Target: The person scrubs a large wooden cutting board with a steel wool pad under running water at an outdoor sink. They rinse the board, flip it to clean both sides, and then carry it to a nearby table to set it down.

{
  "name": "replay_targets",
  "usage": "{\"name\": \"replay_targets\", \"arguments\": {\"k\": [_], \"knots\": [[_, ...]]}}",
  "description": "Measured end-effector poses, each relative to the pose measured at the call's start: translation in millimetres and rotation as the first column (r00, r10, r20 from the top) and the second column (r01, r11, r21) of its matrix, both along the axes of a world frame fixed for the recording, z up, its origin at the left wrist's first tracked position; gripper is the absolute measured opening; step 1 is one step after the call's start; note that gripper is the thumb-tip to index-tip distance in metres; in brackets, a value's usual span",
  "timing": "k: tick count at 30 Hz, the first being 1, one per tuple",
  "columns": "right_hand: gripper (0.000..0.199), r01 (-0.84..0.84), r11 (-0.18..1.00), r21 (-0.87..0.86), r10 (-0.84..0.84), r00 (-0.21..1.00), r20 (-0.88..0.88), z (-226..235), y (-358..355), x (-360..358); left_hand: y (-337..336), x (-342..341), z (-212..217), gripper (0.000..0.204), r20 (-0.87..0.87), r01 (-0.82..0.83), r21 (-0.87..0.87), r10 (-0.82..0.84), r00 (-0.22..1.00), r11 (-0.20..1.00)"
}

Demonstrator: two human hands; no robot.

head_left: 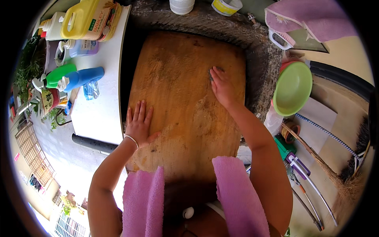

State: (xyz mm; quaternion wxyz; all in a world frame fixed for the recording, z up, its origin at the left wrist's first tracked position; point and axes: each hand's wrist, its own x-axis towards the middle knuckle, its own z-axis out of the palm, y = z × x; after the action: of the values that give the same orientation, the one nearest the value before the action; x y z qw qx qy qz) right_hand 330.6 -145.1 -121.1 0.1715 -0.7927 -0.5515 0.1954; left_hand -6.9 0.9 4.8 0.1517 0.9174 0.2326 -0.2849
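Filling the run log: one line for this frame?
left hand: flat on wooden board | right hand: pressing small dark scrubber on board | green basin right

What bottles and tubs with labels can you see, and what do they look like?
Yellow jug: far left on the white counter, handled, green label.
Blue bottle: lying on the counter, white cap.
Green bottle: beside it, white nozzle.
White tub: top edge, round, yellow label.

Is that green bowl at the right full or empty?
Empty: the green bowl faces the camera, and only its bare inside shows.
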Motion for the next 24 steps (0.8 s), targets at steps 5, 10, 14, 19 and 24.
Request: {"name": "replay_targets", "arguments": {"k": [5,10,14,19,24], "knots": [[0.044,0.08,0.995,-0.057,-0.082,0.996,-0.03,11.8,29.1,-43.8,2.7,3.0,-3.2,0.096,0.015,0.022,0.028,-0.023,1.0,0.999],[0.047,-0.367,0.924,0.112,0.382,0.863,-0.33,107.6,-96.4,-149.5,-9.1,-1.9,-8.9,0.093,0.019,-0.008,0.051,0.007,1.0,0.999],[0.042,-0.118,0.985,0.128,0.128,0.989,-0.07,26.5,-36.6,-56.4,-7.8,-1.3,-3.9,0.091,0.034,0.01,0.054,-0.012,0.999,0.998],[0.044,0.116,0.99,0.077,-0.12,0.991,0.056,4.3,33.0,-54.9,-5.9,2.2,-7.1,0.083,0.062,0.034,0.077,-0.039,0.997,0.996],[0.048,-0.408,0.893,0.192,0.45,0.827,-0.337,131.9,-86.4,-219.6,-8.4,-16.1,-14.8,0.069,0.086,-0.02,0.078,0.014,0.996,0.997]]}}
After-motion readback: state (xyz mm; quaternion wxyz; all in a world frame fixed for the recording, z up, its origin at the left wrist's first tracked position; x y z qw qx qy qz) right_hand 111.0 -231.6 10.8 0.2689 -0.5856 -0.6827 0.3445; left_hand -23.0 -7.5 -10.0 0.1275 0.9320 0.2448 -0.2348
